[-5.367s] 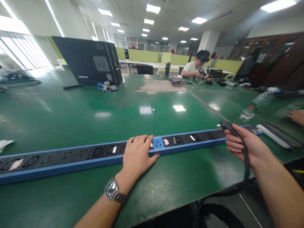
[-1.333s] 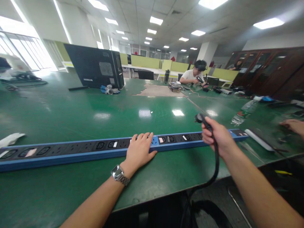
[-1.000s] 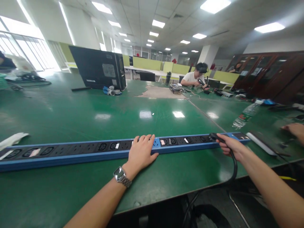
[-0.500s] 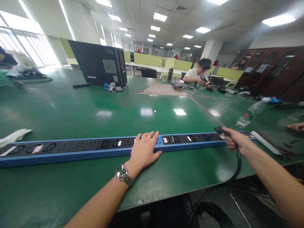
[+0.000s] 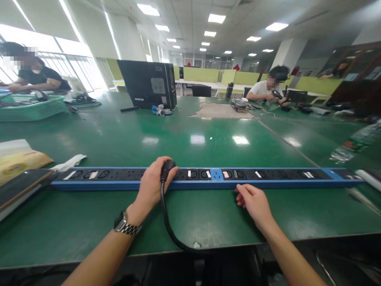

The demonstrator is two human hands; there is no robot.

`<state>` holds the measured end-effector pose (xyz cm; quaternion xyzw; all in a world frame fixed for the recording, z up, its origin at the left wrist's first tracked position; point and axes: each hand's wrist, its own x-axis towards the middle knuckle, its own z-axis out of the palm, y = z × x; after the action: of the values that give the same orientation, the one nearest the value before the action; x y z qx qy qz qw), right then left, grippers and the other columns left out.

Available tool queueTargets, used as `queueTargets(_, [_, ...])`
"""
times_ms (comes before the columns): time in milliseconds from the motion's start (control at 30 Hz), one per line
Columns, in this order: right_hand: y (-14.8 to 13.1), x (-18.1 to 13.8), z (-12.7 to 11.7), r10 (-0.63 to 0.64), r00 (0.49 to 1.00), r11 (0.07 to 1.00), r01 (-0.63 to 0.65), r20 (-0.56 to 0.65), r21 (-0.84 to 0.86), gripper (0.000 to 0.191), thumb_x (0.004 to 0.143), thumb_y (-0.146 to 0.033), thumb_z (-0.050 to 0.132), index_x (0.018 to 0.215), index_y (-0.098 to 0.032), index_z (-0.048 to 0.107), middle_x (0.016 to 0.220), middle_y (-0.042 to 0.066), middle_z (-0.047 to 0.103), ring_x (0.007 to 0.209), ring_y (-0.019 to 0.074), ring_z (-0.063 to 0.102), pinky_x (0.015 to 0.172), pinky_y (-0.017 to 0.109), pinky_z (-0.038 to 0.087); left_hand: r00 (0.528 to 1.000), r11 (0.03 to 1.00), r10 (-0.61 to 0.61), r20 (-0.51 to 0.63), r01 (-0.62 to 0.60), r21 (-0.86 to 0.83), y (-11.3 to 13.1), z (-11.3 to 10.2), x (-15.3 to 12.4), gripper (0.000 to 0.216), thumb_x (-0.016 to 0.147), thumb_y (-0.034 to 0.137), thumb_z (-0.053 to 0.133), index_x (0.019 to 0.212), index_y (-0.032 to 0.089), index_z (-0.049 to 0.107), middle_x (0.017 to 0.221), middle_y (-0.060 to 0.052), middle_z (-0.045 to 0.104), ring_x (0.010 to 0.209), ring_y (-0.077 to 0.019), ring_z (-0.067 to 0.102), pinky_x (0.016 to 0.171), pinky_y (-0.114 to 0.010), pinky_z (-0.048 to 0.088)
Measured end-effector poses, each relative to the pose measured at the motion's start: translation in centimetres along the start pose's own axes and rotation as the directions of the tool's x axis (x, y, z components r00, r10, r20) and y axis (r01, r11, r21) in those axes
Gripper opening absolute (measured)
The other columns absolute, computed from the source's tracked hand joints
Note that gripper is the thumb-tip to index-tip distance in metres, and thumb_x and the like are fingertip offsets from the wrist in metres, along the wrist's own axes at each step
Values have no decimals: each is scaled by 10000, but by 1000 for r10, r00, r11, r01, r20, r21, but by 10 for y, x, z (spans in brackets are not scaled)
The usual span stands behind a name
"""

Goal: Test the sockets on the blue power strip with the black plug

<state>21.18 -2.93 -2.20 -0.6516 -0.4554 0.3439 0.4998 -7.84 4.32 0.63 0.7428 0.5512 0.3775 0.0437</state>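
A long blue-and-black power strip (image 5: 285, 184) lies across the green table, its row of sockets facing up and several white stickers on it. My left hand (image 5: 151, 183) is closed around a black power plug (image 5: 168, 168) over the left half of the strip; whether the plug's pins sit in a socket is hidden. From the plug a thick black cord (image 5: 167, 224) hangs down and runs over the table's front edge. By the strip's front side, right of its blue socket (image 5: 217, 174), my right hand (image 5: 253, 201) has its fingers curled in, with nothing visible in them.
At left lie a phone-like dark slab (image 5: 24, 184), a yellow tissue pack (image 5: 25, 163) and a green basket (image 5: 44, 109). A black computer case (image 5: 145, 85) and gloves (image 5: 161, 110) stand further back. A plastic bottle (image 5: 355, 143) lies at right. Two people sit across the table.
The plug has passed from my right hand to my left. My left hand has moved left along the strip; my right hand has come inward to its front side. The view has turned left.
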Motion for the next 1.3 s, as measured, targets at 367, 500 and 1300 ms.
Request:
queueTargets(367, [26,-7,1,-181,981,945,194,75,-263,395,908,-479,514,654,-188,598,540,-10,529,538,138,501,554,247,361,950,967,173,259,-213,137,4,1,2,369,922,491,495,1126,222,645,1044,-80,718,953,-243,670,879,-382,519])
queueTargets(500, [28,-4,1,-188,980,942,200,73,-270,413,916,-483,497,643,-186,584,532,-13,518,533,132,492,551,243,351,943,981,142,302,-175,85,-1,-5,5,380,914,509,490,1128,231,636,1067,-67,720,958,-236,674,883,-365,521])
queueTargets(1300, [28,-3,4,-204,976,924,218,76,-314,449,908,-508,485,604,-180,536,527,-21,486,530,111,447,547,233,302,863,978,155,480,-202,46,0,-8,25,421,934,531,430,1168,227,603,1060,-76,715,948,-260,675,854,-385,525])
